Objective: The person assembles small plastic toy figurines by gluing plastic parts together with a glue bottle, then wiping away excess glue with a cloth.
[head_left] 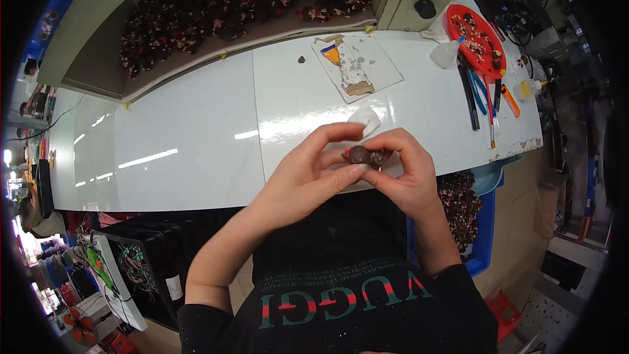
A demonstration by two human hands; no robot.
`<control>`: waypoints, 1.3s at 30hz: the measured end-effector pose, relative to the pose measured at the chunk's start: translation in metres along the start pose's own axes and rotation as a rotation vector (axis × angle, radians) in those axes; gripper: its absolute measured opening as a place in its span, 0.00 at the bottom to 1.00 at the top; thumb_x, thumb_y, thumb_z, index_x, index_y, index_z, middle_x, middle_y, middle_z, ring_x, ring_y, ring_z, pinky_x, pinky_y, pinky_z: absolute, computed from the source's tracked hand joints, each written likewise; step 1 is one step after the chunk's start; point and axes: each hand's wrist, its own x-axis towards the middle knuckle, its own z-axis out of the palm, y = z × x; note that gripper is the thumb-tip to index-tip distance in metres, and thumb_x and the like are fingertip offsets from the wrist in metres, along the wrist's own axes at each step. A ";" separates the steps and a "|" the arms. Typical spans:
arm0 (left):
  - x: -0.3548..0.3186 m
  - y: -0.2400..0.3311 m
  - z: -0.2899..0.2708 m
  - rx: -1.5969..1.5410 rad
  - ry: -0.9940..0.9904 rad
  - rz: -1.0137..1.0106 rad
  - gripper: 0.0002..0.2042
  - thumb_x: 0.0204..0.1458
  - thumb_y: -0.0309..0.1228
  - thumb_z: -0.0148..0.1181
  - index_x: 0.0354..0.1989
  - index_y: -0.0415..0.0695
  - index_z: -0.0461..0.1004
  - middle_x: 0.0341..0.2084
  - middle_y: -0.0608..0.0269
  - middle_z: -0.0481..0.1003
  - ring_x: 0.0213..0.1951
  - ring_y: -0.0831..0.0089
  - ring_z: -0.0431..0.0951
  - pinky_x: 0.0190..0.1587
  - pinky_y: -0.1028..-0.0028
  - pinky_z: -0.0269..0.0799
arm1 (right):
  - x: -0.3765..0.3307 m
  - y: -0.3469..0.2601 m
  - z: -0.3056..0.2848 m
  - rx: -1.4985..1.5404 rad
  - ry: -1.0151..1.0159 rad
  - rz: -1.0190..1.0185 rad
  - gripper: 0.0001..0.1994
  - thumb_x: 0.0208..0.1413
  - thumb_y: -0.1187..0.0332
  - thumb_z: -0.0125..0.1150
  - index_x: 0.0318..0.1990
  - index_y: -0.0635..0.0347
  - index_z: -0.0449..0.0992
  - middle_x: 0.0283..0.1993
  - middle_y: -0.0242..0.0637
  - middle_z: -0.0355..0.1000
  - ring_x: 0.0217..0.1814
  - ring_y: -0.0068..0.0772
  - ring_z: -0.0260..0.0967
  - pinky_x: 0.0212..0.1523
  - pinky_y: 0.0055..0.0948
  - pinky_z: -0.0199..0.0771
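Between my two hands, just above the near edge of the white table (196,131), is a small dark brown figurine (359,155) with a bit of red on its left side. My right hand (409,170) pinches its right end between thumb and fingers. The left thumb presses at its lower side, while my left hand (301,180) keeps its index finger raised and bent over it; its other fingers are partly hidden behind the figurine. A crumpled white tissue (365,119) lies right behind the fingers.
A wide machine opening (242,6) filled with similar dark pieces stands at the back. Farther right are a stained white board (386,69), a red plate (453,19) of parts, a squeeze bottle (445,56), and pens and tools (468,95). A blue bin (486,249) of pieces sits below the table's right side.
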 end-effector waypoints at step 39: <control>-0.016 -0.033 -0.020 0.058 0.105 0.217 0.18 0.58 0.27 0.47 0.57 0.39 0.64 0.50 0.58 0.68 0.54 0.73 0.67 0.54 0.73 0.65 | 0.002 -0.014 0.035 0.162 0.017 0.215 0.16 0.43 0.76 0.68 0.40 0.62 0.70 0.33 0.30 0.69 0.32 0.18 0.65 0.35 0.18 0.69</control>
